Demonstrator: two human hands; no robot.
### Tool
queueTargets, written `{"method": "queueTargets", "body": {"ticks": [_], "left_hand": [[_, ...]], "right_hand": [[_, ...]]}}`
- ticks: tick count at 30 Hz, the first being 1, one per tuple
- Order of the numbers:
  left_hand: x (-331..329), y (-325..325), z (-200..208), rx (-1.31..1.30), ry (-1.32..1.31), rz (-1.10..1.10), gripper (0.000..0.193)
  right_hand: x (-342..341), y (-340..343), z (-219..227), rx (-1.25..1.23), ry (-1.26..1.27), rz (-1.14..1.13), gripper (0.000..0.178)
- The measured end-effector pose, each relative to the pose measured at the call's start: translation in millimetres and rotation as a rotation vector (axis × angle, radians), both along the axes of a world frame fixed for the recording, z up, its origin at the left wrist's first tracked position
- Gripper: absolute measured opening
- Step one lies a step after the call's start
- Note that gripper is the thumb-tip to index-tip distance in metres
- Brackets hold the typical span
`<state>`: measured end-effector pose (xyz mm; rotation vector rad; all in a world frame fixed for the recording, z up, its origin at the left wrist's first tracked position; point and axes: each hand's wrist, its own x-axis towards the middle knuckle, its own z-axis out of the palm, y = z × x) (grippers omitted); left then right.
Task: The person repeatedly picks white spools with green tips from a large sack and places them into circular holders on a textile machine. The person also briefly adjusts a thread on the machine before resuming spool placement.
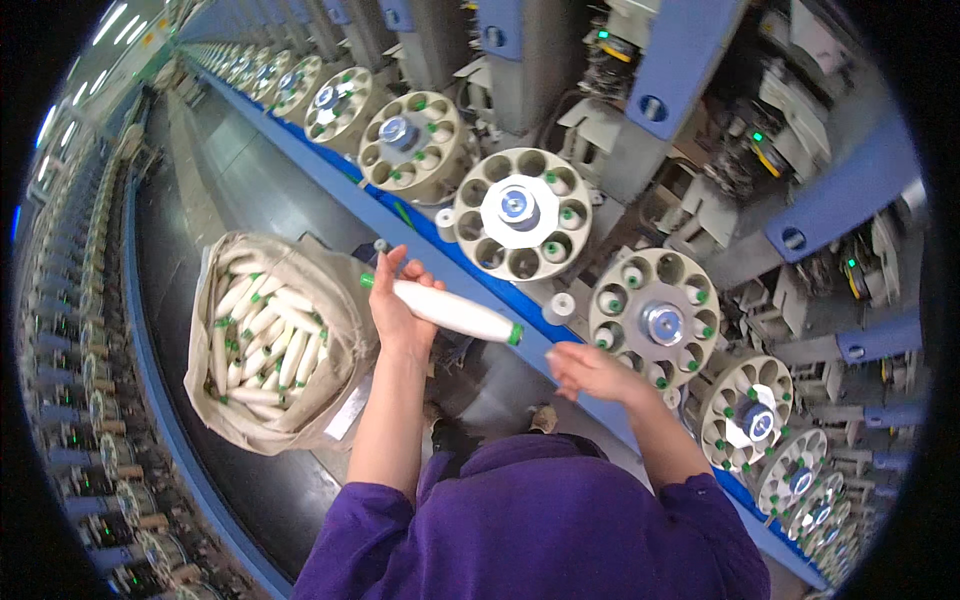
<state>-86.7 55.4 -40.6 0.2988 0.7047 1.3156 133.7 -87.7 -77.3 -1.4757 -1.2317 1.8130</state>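
In my left hand (402, 312) lies a yarn bobbin (458, 311), wound with white thread and green at both ends. It tilts down to the right, its far end free of the hand. My right hand (598, 372), slightly blurred, hovers a short way from that end, fingers loosely bent and nothing visible in them. Ahead of the bobbin is a round bobbin magazine (468, 210) with a blue hub, holding a few bobbins at its right. Another magazine (690, 265) with bobbins in its pockets stands nearest my right hand.
Left of me a beige cloth sack (210, 405) holds many white bobbins. Magazines line a blue machine rail (385, 228) running from far left to near right. A small white cone (558, 308) sits beside the rail. Blue-grey machine uprights (690, 60) rise behind; another machine row (105, 430) lines the left.
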Motion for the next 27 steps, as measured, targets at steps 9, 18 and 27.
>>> {"method": "queueTargets", "body": {"ticks": [9, 18, 27], "left_hand": [[-0.3, 9.8, -32.2, -0.116, -0.016, 0.145, 0.032], [102.6, 15.7, -90.9, 0.353, 0.804, -0.478, 0.029], [-105.0, -4.8, -111.1, 0.555, 1.58, 0.185, 0.025]], "right_hand": [[35.7, 63.3, 9.7, 0.158, 1.133, -0.77, 0.025], [63.1, 139.0, 76.7, 0.507, -0.189, -0.489, 0.027], [-19.7, 235.2, 36.0, 0.691, -1.353, -0.086, 0.027]]}}
